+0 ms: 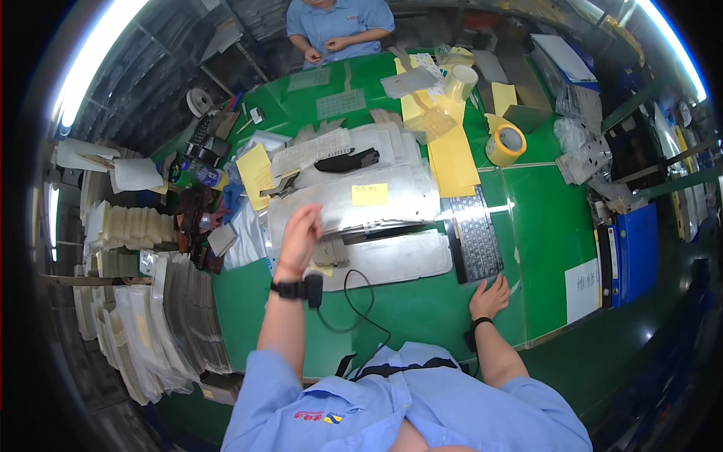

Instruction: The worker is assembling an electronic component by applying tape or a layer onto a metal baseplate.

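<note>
My left hand (pixel 301 235) is raised over the left part of a stack of silvery metal plates (pixel 392 207). Its fingers are curled in together, and no object shows in them. Lying by the near end of a dark keyboard (pixel 477 233) is my right hand (pixel 490 298), fingers apart, the tips at or close to the keyboard's corner. A yellow note (pixel 370 194) sticks to the top plate. Another flat metal plate (pixel 399 256) lies on the near side of the stack. A black cable (pixel 354 280) loops from the device on my left wrist toward my body.
Yellow papers (pixel 452 160) and a yellow tape roll (pixel 505 145) lie beyond the keyboard on the green table (pixel 557 248). Blue binders (pixel 635 256) stand at the right. Stacked pale sheets (pixel 162 324) line the left. Across the table, another person (pixel 339 30) works with both hands.
</note>
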The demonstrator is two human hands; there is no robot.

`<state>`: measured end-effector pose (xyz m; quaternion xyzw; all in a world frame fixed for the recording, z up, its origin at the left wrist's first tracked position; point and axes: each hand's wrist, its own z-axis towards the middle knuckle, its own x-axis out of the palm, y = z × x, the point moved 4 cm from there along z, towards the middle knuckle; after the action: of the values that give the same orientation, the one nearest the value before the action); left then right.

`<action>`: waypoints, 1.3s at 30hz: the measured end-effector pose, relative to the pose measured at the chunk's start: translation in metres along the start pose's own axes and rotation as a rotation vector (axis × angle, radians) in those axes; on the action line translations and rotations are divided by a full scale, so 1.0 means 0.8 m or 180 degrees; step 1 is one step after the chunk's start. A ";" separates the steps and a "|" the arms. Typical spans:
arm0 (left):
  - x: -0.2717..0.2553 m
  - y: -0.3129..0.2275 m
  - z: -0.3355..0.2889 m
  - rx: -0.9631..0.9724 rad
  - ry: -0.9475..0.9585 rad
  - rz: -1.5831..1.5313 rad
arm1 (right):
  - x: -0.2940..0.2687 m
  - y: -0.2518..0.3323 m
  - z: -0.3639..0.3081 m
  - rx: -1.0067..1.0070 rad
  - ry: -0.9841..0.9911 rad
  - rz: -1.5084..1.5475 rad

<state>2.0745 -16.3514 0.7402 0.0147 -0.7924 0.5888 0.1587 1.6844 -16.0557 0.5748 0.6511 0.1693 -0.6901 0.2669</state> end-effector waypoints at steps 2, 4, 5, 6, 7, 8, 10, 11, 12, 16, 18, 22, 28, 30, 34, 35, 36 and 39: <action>-0.045 0.031 -0.070 -0.0220 -0.0192 -0.0352 | -0.005 0.002 0.003 0.0060 0.0087 0.0010; -0.116 0.104 -0.143 -0.0753 -0.0758 -0.0507 | -0.011 0.005 0.005 0.0038 0.0073 0.0062; -0.155 0.151 -0.183 -0.1090 -0.1144 -0.0481 | -0.014 0.008 0.004 0.0018 0.0049 0.0109; -0.177 0.185 -0.221 -0.1328 -0.1521 0.0468 | -0.016 0.009 0.005 0.0004 -0.0004 0.0129; -0.196 0.212 -0.258 -0.1539 -0.1873 0.1428 | -0.016 0.010 0.005 0.0009 -0.0005 0.0134; -0.222 0.241 -0.298 -0.1651 -0.1800 0.2352 | -0.016 0.015 0.002 -0.0023 0.0012 0.0107; -0.230 0.274 -0.339 -0.1708 -0.1635 0.3234 | -0.008 0.011 0.002 -0.0028 0.0024 0.0039; -0.220 0.275 -0.356 -0.1753 -0.1580 0.3642 | -0.010 0.006 0.000 0.0000 -0.0017 0.0022; -0.211 0.276 -0.363 -0.1790 -0.1526 0.4052 | -0.009 0.002 0.000 0.0038 0.0003 0.0026; -0.167 0.280 -0.357 -0.2194 -0.1449 0.4052 | -0.013 0.003 0.000 0.0030 0.0073 0.0139; -0.152 0.279 -0.351 -0.2702 -0.1608 0.4125 | -0.013 0.001 -0.001 0.0041 0.0103 0.0206; -0.156 0.281 -0.354 -0.2759 -0.1660 0.4132 | -0.006 -0.004 -0.003 -0.0086 0.0085 0.0271; -0.152 0.291 -0.363 -0.2448 -0.1843 0.4051 | -0.008 -0.011 0.001 -0.0121 0.0228 0.0380; -0.155 0.294 -0.363 -0.2386 -0.1882 0.4070 | -0.010 -0.010 0.002 -0.0128 0.0272 0.0390; -0.157 0.299 -0.362 -0.2395 -0.1916 0.4121 | -0.010 -0.007 0.004 -0.0063 0.0319 0.0494; -0.155 0.298 -0.361 -0.2391 -0.1935 0.4105 | -0.010 -0.008 0.004 -0.0010 0.0300 0.0549; -0.153 0.297 -0.360 -0.2385 -0.1955 0.4091 | -0.011 -0.008 0.005 -0.0021 0.0297 0.0549; -0.150 0.292 -0.360 -0.2405 -0.1899 0.4100 | -0.013 -0.007 0.004 -0.0003 0.0306 0.0509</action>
<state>2.2069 -16.0296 0.5647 -0.3433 -0.7998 0.2281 -0.4364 1.6787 -16.0520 0.5845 0.6948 0.1296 -0.6345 0.3129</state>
